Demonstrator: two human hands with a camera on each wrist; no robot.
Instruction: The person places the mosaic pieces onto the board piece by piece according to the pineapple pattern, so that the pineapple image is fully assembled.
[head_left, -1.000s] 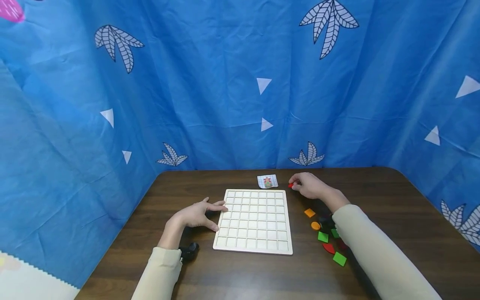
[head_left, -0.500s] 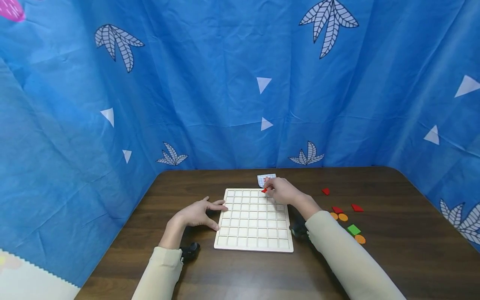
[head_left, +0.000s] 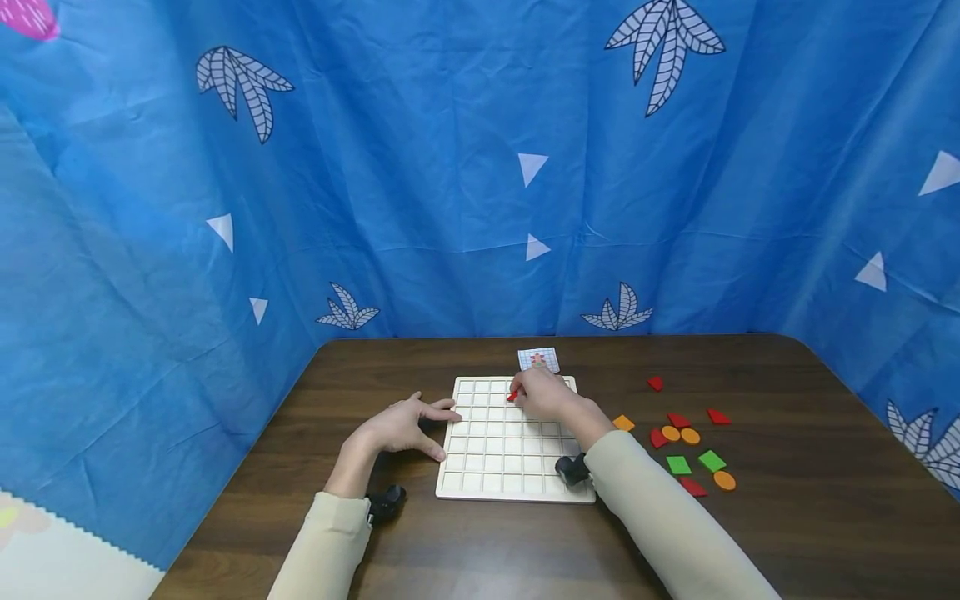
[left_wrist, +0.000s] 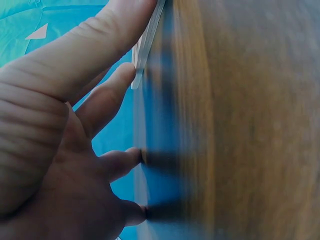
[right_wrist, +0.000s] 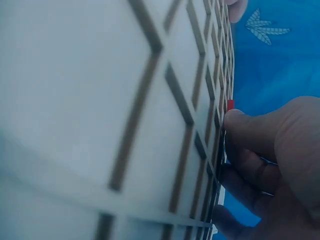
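A white board with a grid of square recesses (head_left: 495,463) lies flat on the brown table. My left hand (head_left: 399,427) rests at its left edge, thumb and fingers spread and touching the rim; the left wrist view shows the fingertips (left_wrist: 131,71) at that edge. Over the board's far rows my right hand (head_left: 546,395) pinches a small red piece (head_left: 512,397). In the right wrist view the red piece (right_wrist: 230,104) sticks out past the thumb, close to the grid; its full shape is hidden.
A small picture card (head_left: 538,358) lies behind the board. Right of the board are scattered red pieces (head_left: 718,417), orange discs (head_left: 724,481), green squares (head_left: 678,465) and an orange square (head_left: 623,422). A blue curtain (head_left: 450,208) hangs behind the table.
My right hand has carried the red piece leftward from the table right of the card to over the board's far rows. My left hand stays at the board's edge.
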